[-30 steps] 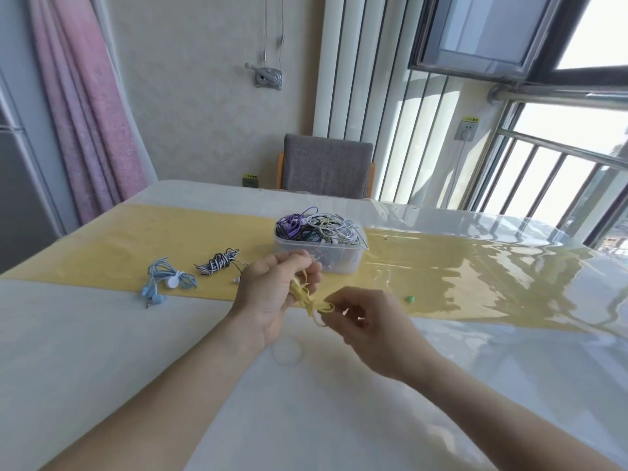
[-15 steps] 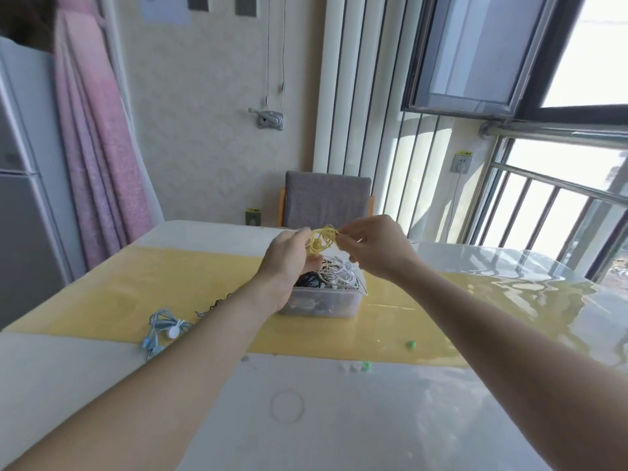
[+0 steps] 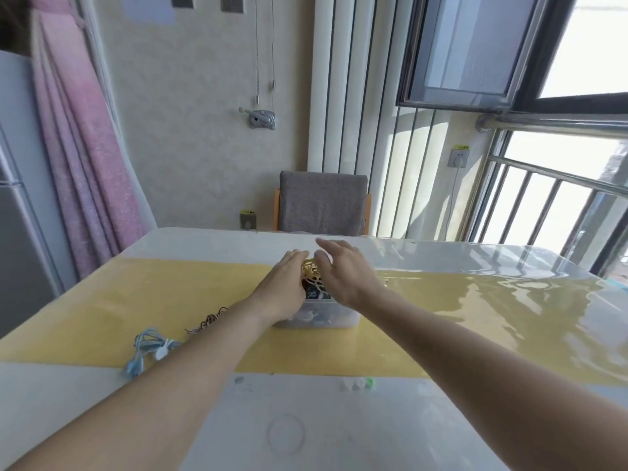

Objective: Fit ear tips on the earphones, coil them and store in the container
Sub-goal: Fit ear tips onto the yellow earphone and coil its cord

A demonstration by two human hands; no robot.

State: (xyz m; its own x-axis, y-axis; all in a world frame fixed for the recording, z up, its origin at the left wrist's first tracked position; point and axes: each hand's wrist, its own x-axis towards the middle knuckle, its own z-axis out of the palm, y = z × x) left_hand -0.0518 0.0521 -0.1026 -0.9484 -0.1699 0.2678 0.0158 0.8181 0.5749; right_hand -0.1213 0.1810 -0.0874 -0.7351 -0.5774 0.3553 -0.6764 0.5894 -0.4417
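A clear plastic container (image 3: 334, 317) stands on the yellow runner (image 3: 136, 300) of the white table (image 3: 339, 436), directly below both of the person's hands. Its walls show a tangle of coiled earphones inside, dark and white cables among them; individual sets cannot be told apart. On top of this heap, at the container's mouth, lies the coiled yellow earphones (image 3: 311, 270), a loose bundle with no clear long axis; which way its ends point cannot be told.

The left hand (image 3: 283, 287) reaches over the container's near-left edge, fingers extended forward and fairly straight, their tips touching the left side of the yellow coil. The right hand (image 3: 343, 277) hovers over the right side, fingers spread and nearly straight, the thumb side meeting the coil. Neither hand is seen curled round the cable; both look relaxed and flat against it.

Left of the container, on the runner, lie a striped dark earphone set (image 3: 207, 322), partly hidden by the left forearm, and a light blue earphone set (image 3: 149, 350), well apart from the container. Small white and green ear tips (image 3: 358, 384) sit on the white surface nearer the person. A grey chair (image 3: 323, 202) stands beyond the far edge.
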